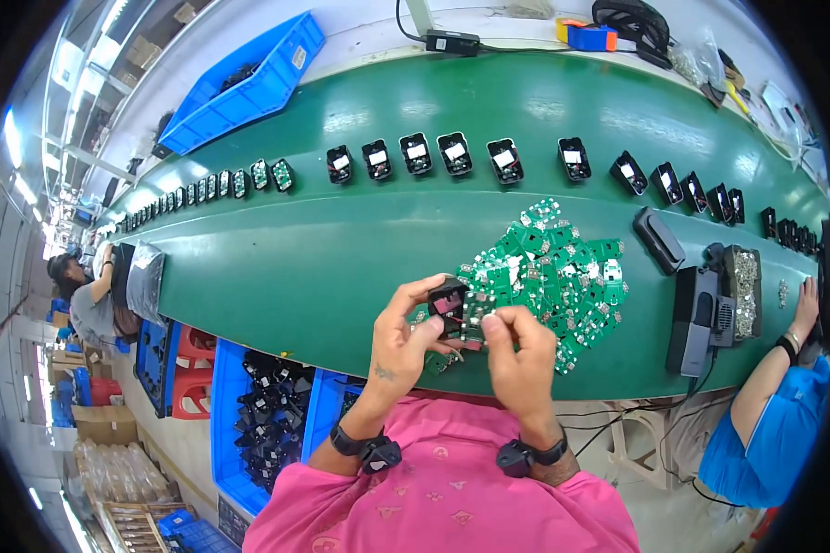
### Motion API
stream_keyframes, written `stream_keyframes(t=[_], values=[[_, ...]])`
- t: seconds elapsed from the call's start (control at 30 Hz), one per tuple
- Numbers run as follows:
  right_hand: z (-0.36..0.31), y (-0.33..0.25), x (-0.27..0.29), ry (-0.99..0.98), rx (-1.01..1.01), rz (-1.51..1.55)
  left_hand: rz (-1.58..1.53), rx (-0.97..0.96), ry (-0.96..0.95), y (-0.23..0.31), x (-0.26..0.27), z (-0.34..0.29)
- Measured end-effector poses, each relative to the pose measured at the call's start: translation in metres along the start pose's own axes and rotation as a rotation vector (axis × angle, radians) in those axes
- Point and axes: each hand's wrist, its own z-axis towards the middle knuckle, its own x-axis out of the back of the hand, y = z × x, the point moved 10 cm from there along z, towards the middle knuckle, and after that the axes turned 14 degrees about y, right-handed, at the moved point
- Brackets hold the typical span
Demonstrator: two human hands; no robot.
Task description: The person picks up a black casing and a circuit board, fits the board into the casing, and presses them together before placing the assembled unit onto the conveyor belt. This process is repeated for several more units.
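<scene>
Close in front of me, at the near edge of the green table, my left hand (403, 339) is closed round a small black plastic housing (446, 297) whose open side faces up. Between the thumb and fingers of my right hand (518, 355) is a green circuit board (479, 313), held right beside the housing. Whether the board touches the housing I cannot tell. Just beyond my hands spreads a loose pile of green circuit boards (549, 286). A row of black housings with white labels (454, 154) stands farther back on the table.
At the back left is a blue bin (240, 88). To my right stand a black-and-grey device (694, 318), a black case (658, 240) and a tray of small metal parts (745, 286). A blue crate of black parts (272, 405) is below left. A co-worker's arm (784, 346) reaches in at right.
</scene>
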Motion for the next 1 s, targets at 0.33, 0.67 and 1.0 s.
stream_keyframes(t=[0.33,0.67,1.0], values=[[-0.003,-0.024,0.021,-0.139,-0.068,0.003,0.449,-0.435,0.007,0.025,-0.029,-0.034],[-0.006,-0.043,0.053,0.005,-0.041,-0.062,0.175,-0.113,-0.231,0.036,-0.057,-0.056],[0.001,-0.039,0.07,0.061,-0.009,-0.163,0.223,-0.048,-0.264,0.022,-0.092,-0.048]])
